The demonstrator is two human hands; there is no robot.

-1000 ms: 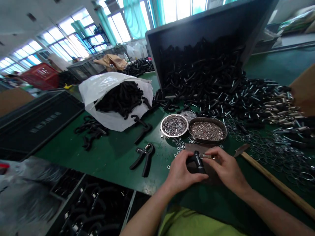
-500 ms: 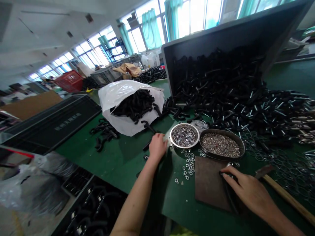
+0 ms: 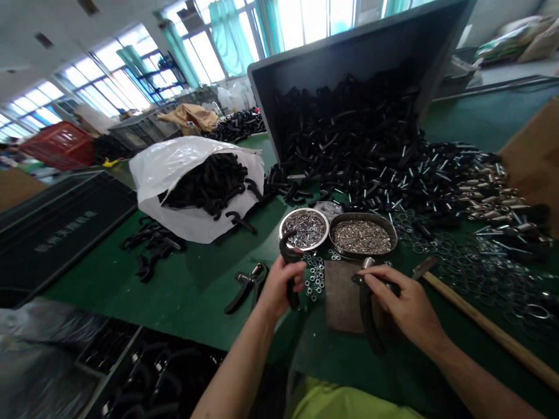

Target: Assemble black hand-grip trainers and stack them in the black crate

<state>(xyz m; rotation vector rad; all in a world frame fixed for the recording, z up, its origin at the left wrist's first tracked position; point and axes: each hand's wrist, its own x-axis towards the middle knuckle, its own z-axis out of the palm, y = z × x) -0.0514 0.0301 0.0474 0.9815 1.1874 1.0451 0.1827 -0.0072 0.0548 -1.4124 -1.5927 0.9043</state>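
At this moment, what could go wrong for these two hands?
The curved black handle in the left hand overlaps the round silver dish in view, so it might knock it. The small shiny rings lie loose between both hands and could scatter. The long black handle, pinched by the right hand, might slip.

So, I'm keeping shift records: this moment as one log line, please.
left hand: holds black hooked handle; right hand: holds black handle with coil; brown plate: on green table
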